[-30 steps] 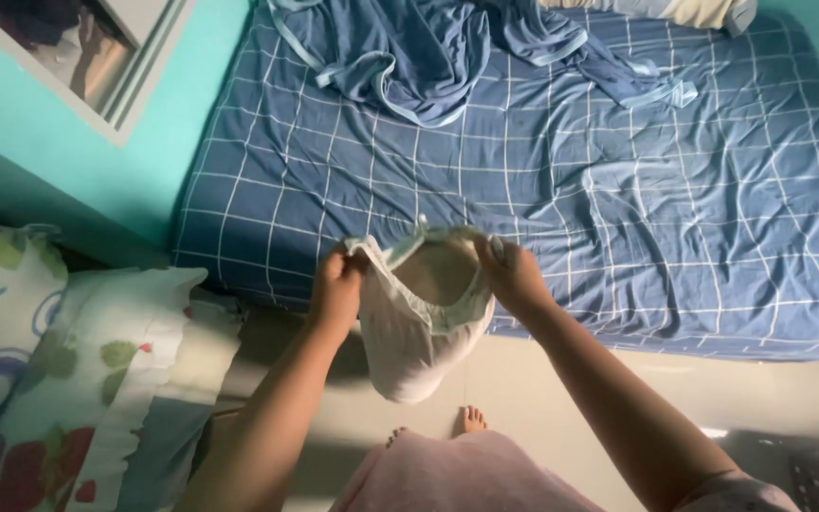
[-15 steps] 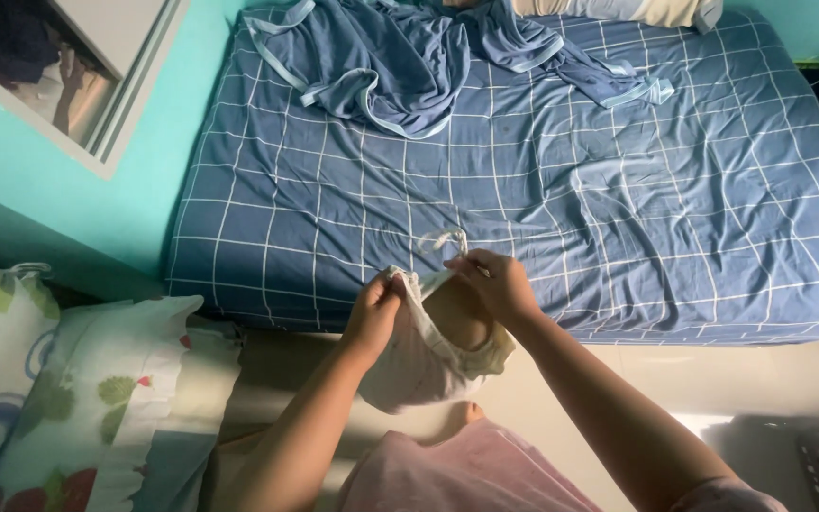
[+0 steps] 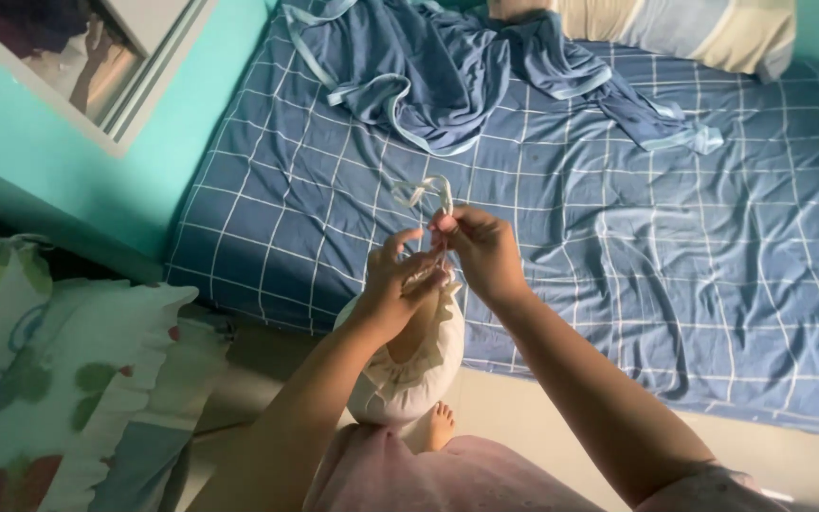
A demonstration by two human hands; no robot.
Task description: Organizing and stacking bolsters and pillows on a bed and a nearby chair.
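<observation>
place: home bedroom | evidence: bed (image 3: 618, 237) with blue checked sheet, pillows (image 3: 59, 379), teal wall (image 3: 68, 180)

Pink garment (image 3: 409, 474) — bare arms, barefoot

I counted two hands, my left hand (image 3: 396, 284) and right hand (image 3: 482, 251), one white drawstring bag (image 3: 408, 374), one bed (image 3: 713, 284), one crumpled blue garment (image 3: 447, 71), one striped pillow (image 3: 684, 33) and two floral pillows (image 3: 59, 379).

Both my forearms reach forward; my left hand (image 3: 398, 284) and right hand (image 3: 481, 251) meet, fingers pinched closed, touching.
</observation>
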